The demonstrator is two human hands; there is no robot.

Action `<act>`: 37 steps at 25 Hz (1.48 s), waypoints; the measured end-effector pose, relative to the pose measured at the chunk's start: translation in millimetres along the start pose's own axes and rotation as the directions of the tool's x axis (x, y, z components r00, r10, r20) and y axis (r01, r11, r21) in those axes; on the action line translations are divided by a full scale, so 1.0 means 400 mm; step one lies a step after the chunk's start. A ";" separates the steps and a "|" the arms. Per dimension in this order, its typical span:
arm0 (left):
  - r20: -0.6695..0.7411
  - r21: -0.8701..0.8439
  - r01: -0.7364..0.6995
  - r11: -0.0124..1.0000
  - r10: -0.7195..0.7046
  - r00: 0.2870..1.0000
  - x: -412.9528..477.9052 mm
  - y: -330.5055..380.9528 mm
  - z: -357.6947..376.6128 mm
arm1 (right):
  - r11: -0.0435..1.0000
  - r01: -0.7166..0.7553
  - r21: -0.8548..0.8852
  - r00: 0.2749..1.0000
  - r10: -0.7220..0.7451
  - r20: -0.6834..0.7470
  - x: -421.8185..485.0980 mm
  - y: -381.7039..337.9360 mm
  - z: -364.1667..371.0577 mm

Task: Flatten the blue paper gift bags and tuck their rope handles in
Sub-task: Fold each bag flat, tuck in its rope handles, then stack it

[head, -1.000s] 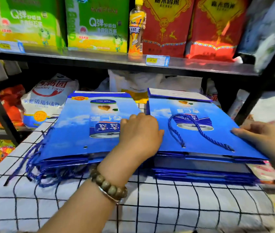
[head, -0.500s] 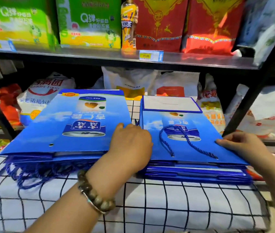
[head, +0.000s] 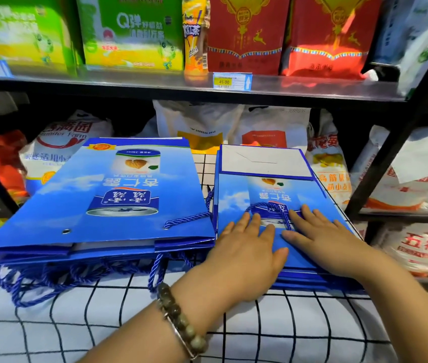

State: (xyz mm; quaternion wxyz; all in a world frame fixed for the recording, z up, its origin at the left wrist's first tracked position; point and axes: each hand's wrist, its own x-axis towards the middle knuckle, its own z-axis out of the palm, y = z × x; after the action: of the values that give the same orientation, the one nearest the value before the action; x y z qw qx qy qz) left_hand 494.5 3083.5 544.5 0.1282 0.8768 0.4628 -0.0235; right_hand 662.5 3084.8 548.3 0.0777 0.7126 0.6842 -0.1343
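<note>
- Bench (head: 286, 326), checked cloth: two stacks of blue gift bags side by side.
- Left stack (head: 76, 205): flat, untouched.
- Right stack (head: 312, 282): both hands on its top bag (head: 233, 197).
- Left hand (head: 249, 247), right hand (head: 323, 239): fingers straight, pressing flat, gripping nothing.
- Rope handle (head: 260, 204): loop lies on top bag, between the hands.

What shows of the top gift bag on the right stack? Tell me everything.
The top blue gift bag is glossy printed paper, showing sky and a drinks can, lying flat on a stack of like bags. Its white folded base points away. A blue twisted rope handle loops over its face. The left hand and right hand press flat on it.
</note>
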 end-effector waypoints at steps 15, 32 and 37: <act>-0.516 -0.028 -0.417 0.909 0.344 0.785 -0.152 0.001 -0.032 | 0.960 0.227 0.162 0.859 -0.119 -0.498 -0.049 -0.100 -0.053; -0.294 -0.466 -0.077 0.881 -0.072 0.953 -0.232 -0.421 -0.249 | 0.356 0.571 0.740 0.779 0.049 -0.625 0.022 -0.368 -0.104; -0.098 -0.088 0.059 0.994 -0.067 0.993 -0.212 -0.433 -0.174 | 0.219 0.623 0.751 0.712 0.238 -0.660 0.038 -0.402 -0.117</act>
State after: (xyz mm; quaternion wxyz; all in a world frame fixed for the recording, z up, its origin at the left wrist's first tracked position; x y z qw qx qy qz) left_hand 299.1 3125.8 590.2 0.1413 0.8556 0.4966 0.0363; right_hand 506.8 3121.3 600.3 -0.6404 0.4964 0.5205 -0.2694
